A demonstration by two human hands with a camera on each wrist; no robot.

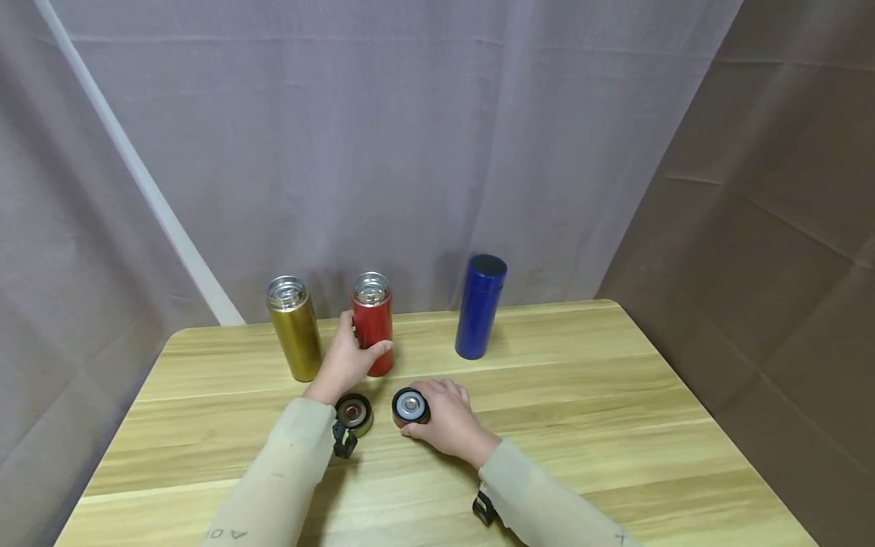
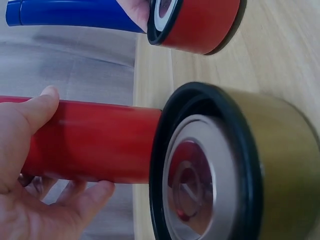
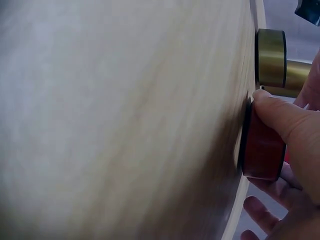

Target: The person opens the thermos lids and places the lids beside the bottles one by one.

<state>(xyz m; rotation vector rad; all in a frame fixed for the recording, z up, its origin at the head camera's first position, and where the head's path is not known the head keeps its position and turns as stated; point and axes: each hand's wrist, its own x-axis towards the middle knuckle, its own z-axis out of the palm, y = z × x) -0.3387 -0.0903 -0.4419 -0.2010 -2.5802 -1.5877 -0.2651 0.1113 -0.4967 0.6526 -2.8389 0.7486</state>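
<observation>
A red thermos bottle (image 1: 374, 327), its top uncapped and showing bare metal, stands near the table's back edge. My left hand (image 1: 350, 357) grips it, thumb on one side and fingers round the other, also seen in the left wrist view. Nearer the front, my right hand (image 1: 447, 419) holds a red lid (image 3: 264, 145) by its sides, the inside facing up, on or just above the table. Beside my left wrist lies a gold lid (image 2: 285, 160), also inside up. To the left of the red bottle stands an uncapped gold thermos bottle (image 1: 298, 342).
A blue thermos bottle (image 1: 480, 308) with its dark-topped lid on stands at the back right. The wooden table (image 1: 615, 395) reaches back to a grey curtain (image 1: 410, 152). A brown cloth wall (image 1: 786, 266) runs along the right side.
</observation>
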